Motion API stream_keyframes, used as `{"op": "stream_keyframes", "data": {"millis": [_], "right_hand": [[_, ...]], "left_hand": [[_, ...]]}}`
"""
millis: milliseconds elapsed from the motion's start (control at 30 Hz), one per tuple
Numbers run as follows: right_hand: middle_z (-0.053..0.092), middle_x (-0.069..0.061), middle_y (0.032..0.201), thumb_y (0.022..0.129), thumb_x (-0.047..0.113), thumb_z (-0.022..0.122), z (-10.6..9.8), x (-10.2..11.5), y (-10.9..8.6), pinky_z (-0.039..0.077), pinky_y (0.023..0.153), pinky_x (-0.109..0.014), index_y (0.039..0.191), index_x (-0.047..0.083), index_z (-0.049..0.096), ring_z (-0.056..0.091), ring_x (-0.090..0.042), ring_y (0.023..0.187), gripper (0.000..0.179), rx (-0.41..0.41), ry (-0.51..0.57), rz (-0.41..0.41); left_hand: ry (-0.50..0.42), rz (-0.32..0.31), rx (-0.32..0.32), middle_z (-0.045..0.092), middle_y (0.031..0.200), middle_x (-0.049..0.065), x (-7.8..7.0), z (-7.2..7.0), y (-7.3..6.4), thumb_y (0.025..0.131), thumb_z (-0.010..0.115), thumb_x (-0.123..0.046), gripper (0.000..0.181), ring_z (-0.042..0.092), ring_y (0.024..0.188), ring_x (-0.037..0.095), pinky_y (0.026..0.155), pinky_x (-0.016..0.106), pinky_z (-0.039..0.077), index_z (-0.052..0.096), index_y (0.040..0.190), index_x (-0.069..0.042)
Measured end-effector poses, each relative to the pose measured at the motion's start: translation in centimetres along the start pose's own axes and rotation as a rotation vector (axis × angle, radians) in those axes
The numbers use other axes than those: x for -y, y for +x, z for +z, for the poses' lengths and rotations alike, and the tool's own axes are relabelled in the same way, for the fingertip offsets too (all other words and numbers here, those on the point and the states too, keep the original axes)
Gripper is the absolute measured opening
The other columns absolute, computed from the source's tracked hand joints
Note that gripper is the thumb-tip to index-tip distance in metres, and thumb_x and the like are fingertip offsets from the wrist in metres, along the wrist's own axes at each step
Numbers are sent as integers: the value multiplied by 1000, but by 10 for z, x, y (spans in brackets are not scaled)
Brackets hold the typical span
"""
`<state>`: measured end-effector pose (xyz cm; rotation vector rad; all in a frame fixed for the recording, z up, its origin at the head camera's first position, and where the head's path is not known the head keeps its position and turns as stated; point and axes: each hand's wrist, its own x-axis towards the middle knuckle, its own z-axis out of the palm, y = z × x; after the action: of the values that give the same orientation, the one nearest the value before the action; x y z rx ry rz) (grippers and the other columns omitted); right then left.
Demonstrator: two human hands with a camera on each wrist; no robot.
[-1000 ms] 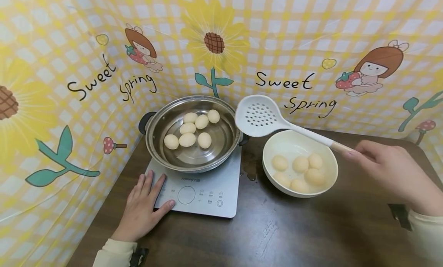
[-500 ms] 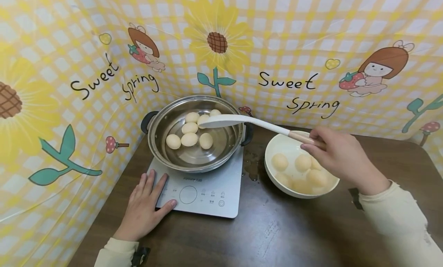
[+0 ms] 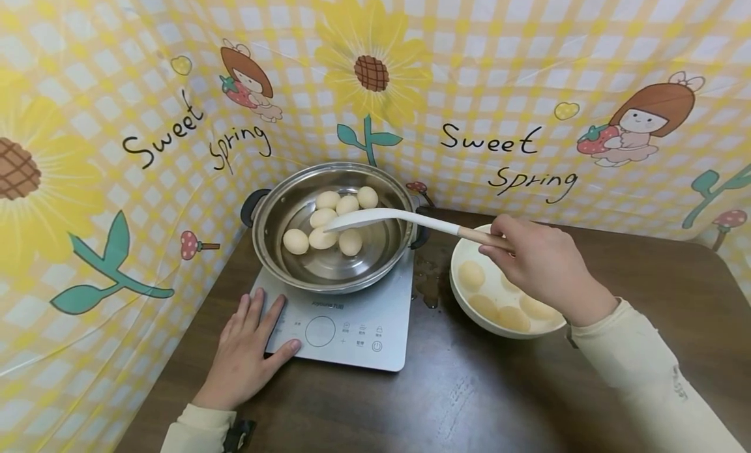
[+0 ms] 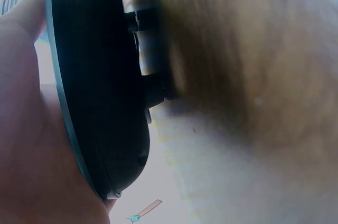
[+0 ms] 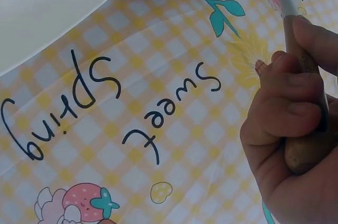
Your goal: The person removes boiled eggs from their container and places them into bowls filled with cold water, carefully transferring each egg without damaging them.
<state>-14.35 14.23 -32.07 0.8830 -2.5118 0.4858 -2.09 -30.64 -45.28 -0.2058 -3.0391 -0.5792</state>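
My right hand [image 3: 542, 264] grips the wooden handle of a white slotted spoon [image 3: 425, 222], fingers wrapped round it in the right wrist view. The spoon's head is inside the steel pot [image 3: 283, 275], tilted and overlapping the egg [image 3: 321, 239] at the front middle. Several pale eggs [image 3: 296, 242] lie in the pot. My left hand [image 3: 243, 355] rests on the left edge of a white induction cooker [image 3: 375, 358], its fingers extended and thumb on the panel. Beneath my right hand stands a cream bowl [image 3: 460, 303] with several eggs [image 3: 484, 306], partly hidden by that hand.
The pot sits on the cooker, its black side handles [image 3: 252, 206] sticking out left and right. Drops of liquid [image 3: 428, 290] lie on the brown table [image 3: 469, 388] between cooker and bowl. A yellow checked cloth [image 3: 481, 62] hangs behind and to the left.
My right hand has moved left with the slotted spoon, from beside the pot to over the bowl. The spoon's head has gone down into the pot. The left hand stays where it was.
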Motion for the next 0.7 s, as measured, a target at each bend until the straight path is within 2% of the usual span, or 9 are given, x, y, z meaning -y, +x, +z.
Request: {"op": "stream_keyframes", "data": {"millis": [200, 500, 600, 700], "right_hand": [[50, 11, 63, 82, 20, 86, -2, 2, 0, 36, 42, -35, 86, 14, 60, 41, -8, 49, 26, 37, -4, -6], [44, 14, 59, 86, 23, 81, -14, 9, -4, 33, 45, -31, 84, 16, 62, 37, -6, 48, 21, 148, 42, 13], [41, 16, 58, 88, 25, 79, -17, 11, -6, 31, 45, -30, 85, 18, 63, 35, -5, 48, 18, 184, 64, 7], [38, 18, 56, 88, 25, 79, -18, 13, -5, 30, 45, -29, 82, 19, 61, 33, -4, 48, 20, 183, 66, -22]], "left_hand": [[-7, 5, -2, 6, 165, 27, 0, 0, 0, 97, 63, -52, 82, -2, 152, 42, 109, 70, 14, 31, 160, -9], [-4, -2, 4, 6, 165, 27, -1, -1, 0, 96, 64, -52, 83, -1, 151, 43, 108, 71, 14, 31, 160, -9], [-3, -7, 9, 6, 165, 27, -2, -1, 0, 96, 64, -51, 83, -1, 151, 43, 108, 71, 14, 32, 159, -9], [-3, -7, 10, 6, 165, 27, -2, -1, 0, 96, 65, -51, 83, -1, 152, 42, 109, 71, 14, 32, 159, -9]]}}
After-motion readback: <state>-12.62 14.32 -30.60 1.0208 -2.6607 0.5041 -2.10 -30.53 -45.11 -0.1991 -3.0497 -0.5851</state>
